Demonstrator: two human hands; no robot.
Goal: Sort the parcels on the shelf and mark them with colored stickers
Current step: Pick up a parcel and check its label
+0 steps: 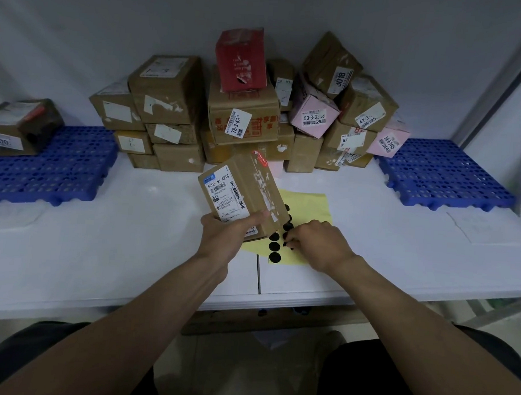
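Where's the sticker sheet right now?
The yellow sticker sheet lies flat on the white shelf, centre of the head view, partly under the held parcel, with the right hand picking at its black dots.

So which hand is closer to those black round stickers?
Right. The right hand has fingertips on the black stickers; the left hand holds a cardboard parcel just beside them.

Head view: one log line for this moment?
left hand: holding parcel | right hand: picking black sticker | sticker sheet: on shelf
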